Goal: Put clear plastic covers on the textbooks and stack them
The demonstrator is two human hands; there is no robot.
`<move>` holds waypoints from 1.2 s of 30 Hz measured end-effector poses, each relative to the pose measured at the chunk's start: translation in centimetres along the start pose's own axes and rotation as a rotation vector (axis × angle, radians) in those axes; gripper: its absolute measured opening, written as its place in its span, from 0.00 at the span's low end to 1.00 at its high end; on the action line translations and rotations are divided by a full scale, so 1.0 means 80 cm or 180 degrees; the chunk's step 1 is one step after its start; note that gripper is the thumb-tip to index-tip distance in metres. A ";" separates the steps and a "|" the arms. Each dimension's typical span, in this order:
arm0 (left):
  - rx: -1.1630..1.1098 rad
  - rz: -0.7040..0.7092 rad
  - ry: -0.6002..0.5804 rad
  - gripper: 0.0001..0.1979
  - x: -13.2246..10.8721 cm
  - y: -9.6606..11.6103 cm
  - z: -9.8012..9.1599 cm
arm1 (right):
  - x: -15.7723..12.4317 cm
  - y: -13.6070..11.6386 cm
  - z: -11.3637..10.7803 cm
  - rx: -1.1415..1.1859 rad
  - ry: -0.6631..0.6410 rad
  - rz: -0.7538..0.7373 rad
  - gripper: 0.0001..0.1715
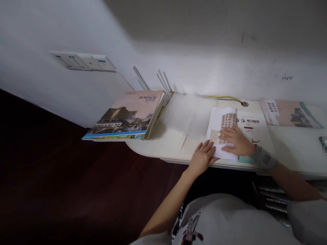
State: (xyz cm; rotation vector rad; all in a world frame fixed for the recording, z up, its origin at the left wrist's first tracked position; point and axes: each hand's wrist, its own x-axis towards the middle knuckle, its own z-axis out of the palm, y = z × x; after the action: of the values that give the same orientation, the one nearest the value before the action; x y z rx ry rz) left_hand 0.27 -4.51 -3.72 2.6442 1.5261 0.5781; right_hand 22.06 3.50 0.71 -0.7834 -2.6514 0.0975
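A white calligraphy practice book lies at the desk's front edge, with dark Chinese characters on its cover and a green band at the bottom. Over its left part is a white sheet or flap printed with old calligraphy. My right hand, wearing a grey wristband, rests on this printed flap with fingers spread. At the flap's lower left corner, my left hand presses down with fingers stretched out. To the left, a pale, smooth sheet extends across the desk; whether it joins the flap is unclear.
A stack of pink-covered history books overhangs the white desk's left end. Behind it, grey antennas rise by the wall. A yellow cable enters a desk hole. Another pink book lies right. A socket panel is on the wall.
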 end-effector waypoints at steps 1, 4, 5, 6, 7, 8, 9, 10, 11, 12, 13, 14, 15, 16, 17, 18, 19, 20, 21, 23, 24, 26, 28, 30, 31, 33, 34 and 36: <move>0.0018 -0.0036 0.0040 0.23 -0.002 0.000 0.000 | -0.012 -0.016 0.001 -0.0100 -0.0172 -0.0133 0.28; 0.0084 -0.0161 0.0159 0.26 -0.009 -0.003 -0.001 | -0.035 -0.044 0.010 -0.0342 -0.0268 -0.0219 0.28; 0.0105 -0.0207 0.0185 0.27 -0.013 -0.004 -0.002 | -0.038 -0.048 0.014 -0.0398 -0.0219 -0.0206 0.26; 0.0130 -0.0246 0.0205 0.28 -0.017 -0.005 -0.003 | -0.039 -0.050 0.018 -0.0445 -0.0153 -0.0197 0.24; 0.0163 -0.0279 0.0231 0.29 -0.022 -0.006 -0.003 | -0.039 -0.051 0.021 -0.0489 -0.0076 -0.0199 0.22; 0.0202 -0.0294 0.0265 0.28 -0.027 -0.006 -0.003 | -0.039 -0.051 0.024 -0.0539 -0.0001 -0.0214 0.20; 0.0243 -0.0297 0.0306 0.27 -0.032 -0.006 -0.003 | -0.037 -0.053 0.026 -0.0602 0.0068 -0.0236 0.18; 0.0282 -0.0298 0.0355 0.26 -0.037 -0.006 -0.002 | -0.036 -0.054 0.027 -0.0679 0.0131 -0.0261 0.16; 0.0314 -0.0303 0.0410 0.25 -0.042 -0.005 -0.001 | -0.034 -0.056 0.028 -0.0764 0.0178 -0.0291 0.15; 0.0337 -0.0320 0.0471 0.24 -0.046 -0.005 0.000 | -0.033 -0.058 0.029 -0.0852 0.0211 -0.0323 0.13; 0.0353 -0.0359 0.0535 0.23 -0.050 -0.005 0.001 | -0.032 -0.060 0.029 -0.0937 0.0227 -0.0351 0.12; 0.0360 -0.0411 0.0592 0.22 -0.053 -0.005 0.001 | -0.032 -0.061 0.029 -0.1014 0.0232 -0.0373 0.11; 0.0354 -0.0465 0.0636 0.20 -0.056 -0.006 0.000 | -0.032 -0.063 0.030 -0.1081 0.0232 -0.0382 0.11; 0.0336 -0.0514 0.0653 0.19 -0.057 -0.006 -0.001 | -0.033 -0.064 0.030 -0.1139 0.0231 -0.0376 0.11; 0.0313 -0.0569 0.0638 0.18 -0.056 -0.007 -0.004 | -0.033 -0.065 0.031 -0.1187 0.0231 -0.0357 0.11; 0.0296 -0.0640 0.0588 0.17 -0.054 -0.008 -0.008 | -0.033 -0.066 0.032 -0.1230 0.0223 -0.0334 0.11; 0.0299 -0.0737 0.0507 0.17 -0.050 -0.009 -0.012 | -0.033 -0.067 0.032 -0.1274 0.0193 -0.0314 0.11; 0.0333 -0.0855 0.0405 0.17 -0.044 -0.009 -0.016 | -0.032 -0.069 0.033 -0.1322 0.0141 -0.0298 0.12; 0.0400 -0.0993 0.0291 0.17 -0.036 -0.009 -0.020 | -0.030 -0.071 0.033 -0.1366 0.0059 -0.0297 0.13; 0.0583 -0.1267 0.0038 0.18 -0.016 -0.009 -0.026 | -0.023 -0.076 0.032 -0.1404 -0.0167 -0.0301 0.15; 0.0661 -0.1387 -0.0095 0.18 -0.006 -0.009 -0.028 | -0.019 -0.079 0.031 -0.1395 -0.0284 -0.0272 0.17; 0.0737 -0.1585 -0.0365 0.17 0.010 -0.008 -0.030 | -0.011 -0.085 0.029 -0.1350 -0.0483 -0.0121 0.19; 0.0745 -0.1723 -0.0599 0.15 0.020 -0.006 -0.031 | -0.003 -0.090 0.028 -0.1340 -0.0641 0.0076 0.20; 0.0747 -0.1802 -0.0732 0.14 0.024 -0.005 -0.032 | 0.002 -0.095 0.028 -0.1343 -0.0734 0.0217 0.20; 0.0744 -0.1839 -0.0760 0.14 0.025 -0.004 -0.032 | 0.003 -0.096 0.029 -0.1334 -0.0748 0.0266 0.20; 0.0726 -0.1917 -0.0783 0.14 0.026 -0.004 -0.032 | 0.005 -0.098 0.032 -0.1300 -0.0716 0.0335 0.19; 0.0722 -0.1954 -0.0788 0.14 0.028 -0.005 -0.033 | 0.004 -0.099 0.034 -0.1277 -0.0679 0.0356 0.19; 0.0751 -0.1989 -0.0802 0.17 0.035 -0.006 -0.033 | 0.003 -0.098 0.038 -0.1233 -0.0600 0.0387 0.19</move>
State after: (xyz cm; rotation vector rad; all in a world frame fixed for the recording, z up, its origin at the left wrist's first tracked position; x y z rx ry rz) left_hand 0.22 -2.34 -0.52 2.0647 2.2729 0.0226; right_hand 16.72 -2.83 -0.69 -1.1061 -2.8384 -0.3370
